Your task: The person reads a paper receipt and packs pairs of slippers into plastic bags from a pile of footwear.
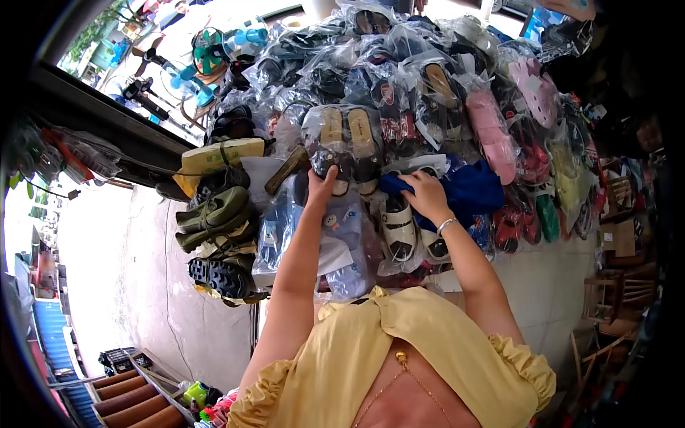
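Black slip-ons [362, 135] with tan insoles, in clear plastic, lie with toes toward the wearer amid a heap of bagged footwear [328, 80]. From my remote post, I see the left hand [322, 187] closed on the near toe, thumb on top and fingers hidden, a hold that I judge steadies the pair. The right hand [427, 194] is partly curled, fingers bunching a blue cloth [474, 187] just above white-and-black shoes [398, 230]. The clear bags presumably keep dust off while leaving each style visible. Farther left, olive shoes [214, 217] appear tied together, probably so that they stay paired.

Writing: the insoles bear small marks that I cannot read. A dark insole [387, 107] beyond carries a red emblem, its lettering too small to tell. The yellow packet [227, 154] at left shows green print, likewise illegible to me. I can confirm no brand.
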### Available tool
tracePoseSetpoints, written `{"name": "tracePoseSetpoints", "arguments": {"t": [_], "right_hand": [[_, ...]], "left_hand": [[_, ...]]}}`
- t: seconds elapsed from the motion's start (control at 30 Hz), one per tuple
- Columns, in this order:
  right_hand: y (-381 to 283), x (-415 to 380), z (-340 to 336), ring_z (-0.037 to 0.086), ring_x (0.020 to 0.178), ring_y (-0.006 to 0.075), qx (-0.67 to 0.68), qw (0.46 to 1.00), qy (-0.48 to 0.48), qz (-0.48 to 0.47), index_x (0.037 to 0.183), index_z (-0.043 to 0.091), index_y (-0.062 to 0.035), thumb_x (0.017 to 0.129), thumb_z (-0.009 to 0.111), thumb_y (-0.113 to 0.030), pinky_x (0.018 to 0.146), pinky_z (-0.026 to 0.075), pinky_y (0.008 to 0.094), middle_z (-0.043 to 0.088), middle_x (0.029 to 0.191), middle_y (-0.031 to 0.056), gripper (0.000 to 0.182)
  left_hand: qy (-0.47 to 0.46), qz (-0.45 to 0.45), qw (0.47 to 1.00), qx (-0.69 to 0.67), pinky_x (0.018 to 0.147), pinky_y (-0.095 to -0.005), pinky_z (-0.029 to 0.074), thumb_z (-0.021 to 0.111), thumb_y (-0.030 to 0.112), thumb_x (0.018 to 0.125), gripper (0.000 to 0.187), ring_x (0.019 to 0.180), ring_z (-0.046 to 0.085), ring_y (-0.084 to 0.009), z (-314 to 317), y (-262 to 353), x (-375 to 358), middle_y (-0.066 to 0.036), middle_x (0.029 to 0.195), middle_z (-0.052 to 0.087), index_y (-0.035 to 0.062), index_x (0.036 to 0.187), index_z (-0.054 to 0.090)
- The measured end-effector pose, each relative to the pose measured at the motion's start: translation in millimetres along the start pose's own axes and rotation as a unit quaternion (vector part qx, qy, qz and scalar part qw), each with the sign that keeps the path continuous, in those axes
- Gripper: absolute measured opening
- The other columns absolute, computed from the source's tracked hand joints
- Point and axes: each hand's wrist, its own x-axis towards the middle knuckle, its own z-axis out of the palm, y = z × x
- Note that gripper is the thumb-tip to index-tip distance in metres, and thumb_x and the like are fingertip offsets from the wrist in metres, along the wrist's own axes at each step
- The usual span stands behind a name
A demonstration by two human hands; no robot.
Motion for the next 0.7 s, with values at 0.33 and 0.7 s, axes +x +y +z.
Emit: {"name": "tracePoseSetpoints", "arguments": {"t": [0.33, 0.7], "right_hand": [[-3, -3, -1, 0.06, 0.092, 0.0273, -0.003, 1.0, 0.005, -0.004, 0.113, 0.065, -0.0159, 0.076, 0.073, -0.019, 0.077, 0.047, 0.0385, 0.061, 0.095, 0.0066, 0.038], [-25, 26, -37, 0.061, 0.091, 0.0316, 0.094, 0.988, 0.12, 0.01, 0.117, 0.064, -0.0138, 0.078, 0.07, -0.012, 0.08, 0.049, 0.0396, 0.062, 0.101, 0.0093, 0.039]], "left_hand": [[-0.029, 0.047, 0.997, 0.048, 0.091, -0.0353, 0.044, 0.066, 0.039, 0.089, 0.063, 0.103, 0.058, -0.0247, 6, -7, 7, -0.016, 0.114, 0.061, -0.0009, 0.132, 0.045], [-0.043, 0.105, 0.932, 0.344, 0.092, -0.0457, 0.045, 0.056, 0.045, 0.089, 0.069, 0.109, 0.059, -0.0431, -2, 33, -60, -0.028, 0.113, 0.062, 0.0036, 0.14, 0.036]]}}
